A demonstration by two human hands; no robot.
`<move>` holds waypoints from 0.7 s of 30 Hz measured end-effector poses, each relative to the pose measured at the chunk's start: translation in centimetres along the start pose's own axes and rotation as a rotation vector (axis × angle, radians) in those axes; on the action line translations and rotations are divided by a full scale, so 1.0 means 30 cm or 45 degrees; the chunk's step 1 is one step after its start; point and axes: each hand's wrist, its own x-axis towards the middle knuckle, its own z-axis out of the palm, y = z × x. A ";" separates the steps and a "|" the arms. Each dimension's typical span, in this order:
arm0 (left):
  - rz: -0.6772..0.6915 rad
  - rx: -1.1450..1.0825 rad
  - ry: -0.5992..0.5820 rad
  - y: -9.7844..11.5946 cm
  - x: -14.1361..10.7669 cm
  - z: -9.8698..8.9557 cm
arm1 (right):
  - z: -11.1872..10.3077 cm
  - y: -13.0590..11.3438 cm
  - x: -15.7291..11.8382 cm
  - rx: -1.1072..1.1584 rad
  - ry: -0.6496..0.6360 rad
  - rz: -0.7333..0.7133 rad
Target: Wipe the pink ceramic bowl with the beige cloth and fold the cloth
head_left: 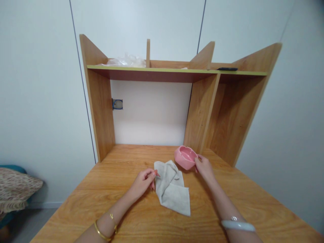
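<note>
A pink ashtray (184,163) with a notched rim is tilted just above the desk, toward its back. My right hand (204,167) grips it by the right side, thumb at the rim and fingers around the outside. Left of and nearer than the ashtray, a light grey cloth (174,195) lies rumpled and partly folded on the desk. At the cloth's left edge is my left hand (144,182), its fingers curled and the thumb and forefinger pinched on the fabric.
The wooden desk (121,216) carries a hutch (202,114) along its back. On the upper shelf are a clear plastic bag (128,61) and a flat black object (227,69). An open socket box (117,104) shows in the wall. A patterned cushion (19,187) is at far left.
</note>
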 end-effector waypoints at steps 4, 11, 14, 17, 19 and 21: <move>0.009 0.024 0.003 0.013 -0.004 0.000 | -0.013 0.036 0.013 -0.165 0.048 0.026; -0.017 -0.006 0.047 0.006 0.002 -0.003 | -0.006 0.076 0.017 -0.342 0.084 0.047; -0.013 0.006 0.032 0.002 0.004 -0.004 | -0.002 0.084 0.015 -0.385 0.083 0.056; 0.000 0.031 0.026 -0.002 0.005 -0.007 | 0.000 0.086 0.014 -0.420 0.069 0.058; 0.007 0.042 0.029 -0.003 0.006 -0.008 | 0.001 0.087 0.013 -0.435 0.055 0.054; 0.010 0.050 0.028 -0.005 0.006 -0.010 | 0.002 0.088 0.012 -0.443 0.039 0.046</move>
